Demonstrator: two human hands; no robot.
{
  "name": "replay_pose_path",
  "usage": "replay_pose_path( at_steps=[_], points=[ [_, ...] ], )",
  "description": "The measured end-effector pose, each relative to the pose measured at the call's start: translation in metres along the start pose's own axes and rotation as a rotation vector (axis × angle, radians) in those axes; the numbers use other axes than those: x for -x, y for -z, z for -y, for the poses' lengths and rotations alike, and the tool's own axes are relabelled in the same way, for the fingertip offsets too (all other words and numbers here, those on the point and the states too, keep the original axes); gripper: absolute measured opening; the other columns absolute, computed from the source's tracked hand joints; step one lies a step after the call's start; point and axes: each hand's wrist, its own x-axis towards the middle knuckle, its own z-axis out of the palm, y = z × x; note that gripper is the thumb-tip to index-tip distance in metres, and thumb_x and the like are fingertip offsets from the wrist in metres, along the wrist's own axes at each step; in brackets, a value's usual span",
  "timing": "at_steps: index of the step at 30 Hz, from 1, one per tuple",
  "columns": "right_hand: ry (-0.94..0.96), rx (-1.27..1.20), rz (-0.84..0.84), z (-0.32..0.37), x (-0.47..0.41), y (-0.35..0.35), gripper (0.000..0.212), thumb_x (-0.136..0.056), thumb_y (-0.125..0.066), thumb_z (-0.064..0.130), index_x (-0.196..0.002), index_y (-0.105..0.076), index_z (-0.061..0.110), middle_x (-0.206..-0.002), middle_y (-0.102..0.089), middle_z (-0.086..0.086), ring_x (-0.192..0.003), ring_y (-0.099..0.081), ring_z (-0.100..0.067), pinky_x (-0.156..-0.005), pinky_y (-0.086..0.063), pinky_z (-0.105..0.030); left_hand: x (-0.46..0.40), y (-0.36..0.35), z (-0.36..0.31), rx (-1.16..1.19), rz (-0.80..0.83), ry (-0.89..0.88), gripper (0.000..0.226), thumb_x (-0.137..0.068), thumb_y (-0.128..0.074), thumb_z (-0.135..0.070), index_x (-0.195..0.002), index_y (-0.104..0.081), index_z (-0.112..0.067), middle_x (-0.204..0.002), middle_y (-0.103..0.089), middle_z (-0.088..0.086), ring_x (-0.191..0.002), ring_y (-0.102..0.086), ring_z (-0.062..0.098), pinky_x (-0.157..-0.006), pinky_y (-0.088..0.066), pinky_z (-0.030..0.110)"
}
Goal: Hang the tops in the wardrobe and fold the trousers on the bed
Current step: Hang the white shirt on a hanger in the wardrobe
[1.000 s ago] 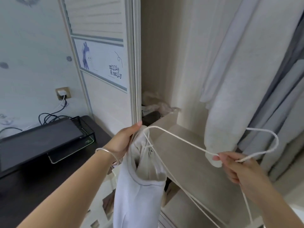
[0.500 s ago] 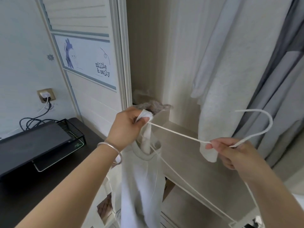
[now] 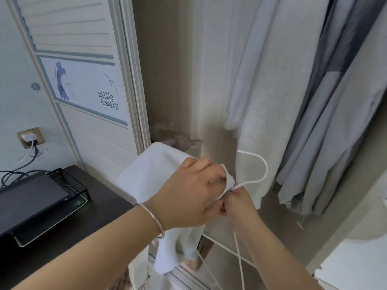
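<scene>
Before the open pale wood wardrobe (image 3: 171,80), our white cotton top (image 3: 146,176) drapes over the thin white wire hanger (image 3: 264,174). Our left hand (image 3: 188,195) pinches its neckline; our right hand (image 3: 238,204) grips the hanger's neck. Tugging unevenly could slip the fabric off.

A black device (image 3: 31,197) sits on a dark desk (image 3: 88,214) below a wall socket (image 3: 31,137).
</scene>
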Motion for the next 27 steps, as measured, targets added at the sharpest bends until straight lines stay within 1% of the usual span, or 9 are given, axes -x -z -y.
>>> replay_pose_path(
  at_steps=[3,6,10,12,14,17,19,23,27],
  points=[
    [-0.011,-0.022,0.163,0.001,0.005,0.009,0.010,-0.078,-0.062,0.021,-0.081,-0.071,0.019,-0.067,-0.071,0.003,-0.063,-0.066,-0.012,-0.052,-0.048,-0.019,0.001,0.006,0.028,-0.065,0.157,-0.072,0.047,-0.088,-0.032,-0.061,-0.116,-0.057,-0.033,-0.102,-0.063,-0.005,-0.089,-0.059,0.016,-0.085,-0.048,0.036],
    [-0.040,-0.078,0.394,0.003,0.008,0.010,0.056,-0.059,-0.082,0.046,-0.107,-0.068,0.021,-0.105,-0.072,-0.006,-0.099,-0.067,-0.020,-0.081,-0.053,-0.031,-0.008,0.019,0.061,0.036,0.229,-0.122,0.056,-0.094,-0.019,-0.060,-0.095,-0.064,-0.028,-0.074,-0.064,-0.006,-0.063,-0.062,0.016,-0.058,-0.049,0.027],
    [-0.123,-0.152,0.588,0.015,-0.006,0.014,0.125,-0.029,-0.080,0.072,-0.132,-0.045,0.011,-0.135,-0.051,-0.007,-0.128,-0.045,-0.019,-0.113,-0.029,-0.039,-0.013,0.033,0.085,0.344,0.105,0.077,0.065,-0.085,-0.031,-0.070,-0.078,-0.066,-0.016,-0.066,-0.062,-0.002,-0.060,-0.058,0.013,-0.058,-0.047,0.028],
    [-0.134,-0.023,0.638,0.013,-0.011,0.018,0.110,-0.049,-0.057,0.086,-0.134,-0.044,0.017,-0.139,-0.049,0.000,-0.130,-0.043,-0.010,-0.112,-0.027,-0.027,-0.012,0.040,0.099,0.489,0.011,0.235,0.067,-0.080,-0.045,-0.069,-0.076,-0.063,-0.004,-0.062,-0.057,0.009,-0.054,-0.050,0.014,-0.054,-0.041,0.025],
    [-0.129,0.243,0.568,0.000,-0.014,0.024,0.073,-0.078,-0.040,0.073,-0.121,-0.056,0.016,-0.130,-0.056,-0.002,-0.115,-0.052,0.000,-0.097,-0.034,-0.010,-0.007,0.045,0.109,0.574,-0.070,0.406,0.063,-0.077,-0.051,-0.058,-0.074,-0.059,0.004,-0.060,-0.049,0.014,-0.051,-0.040,0.008,-0.050,-0.034,0.019],
    [0.034,0.790,0.394,-0.016,-0.018,0.052,0.073,-0.074,-0.038,0.078,-0.092,-0.063,0.012,-0.092,-0.063,-0.002,-0.091,-0.060,-0.018,-0.081,-0.046,-0.020,0.010,0.050,0.128,0.544,-0.183,0.624,0.034,-0.088,-0.060,-0.034,-0.063,-0.054,-0.012,-0.053,-0.046,-0.009,-0.049,-0.039,0.002,-0.049,-0.031,0.011],
    [0.261,1.247,0.445,-0.007,-0.015,0.071,0.078,-0.076,-0.016,0.080,-0.108,-0.059,0.023,-0.106,-0.062,0.005,-0.110,-0.053,-0.017,-0.093,-0.043,-0.027,0.025,0.050,0.141,0.475,-0.249,0.710,0.032,-0.091,-0.060,-0.023,-0.060,-0.050,-0.020,-0.053,-0.045,-0.011,-0.050,-0.039,0.001,-0.050,-0.030,0.009],
    [0.418,1.618,0.433,0.008,-0.025,0.107,0.040,-0.096,-0.038,0.045,-0.133,-0.048,0.033,-0.137,-0.048,0.010,-0.132,-0.036,-0.012,-0.111,-0.029,-0.027,0.065,0.053,0.142,0.188,-0.151,0.569,0.023,-0.090,-0.044,-0.052,-0.073,-0.059,-0.045,-0.061,-0.059,-0.020,-0.055,-0.053,-0.002,-0.059,-0.041,0.016],
    [0.395,1.555,0.416,0.029,-0.028,0.113,0.026,-0.095,-0.045,0.029,-0.114,-0.063,0.026,-0.125,-0.058,0.011,-0.120,-0.047,-0.011,-0.109,-0.033,-0.029,0.073,0.037,0.116,-0.071,-0.013,0.301,0.030,-0.087,-0.040,-0.035,-0.098,-0.066,-0.023,-0.069,-0.062,0.000,-0.056,-0.064,0.025,-0.047,-0.045,0.025]
  ],
)
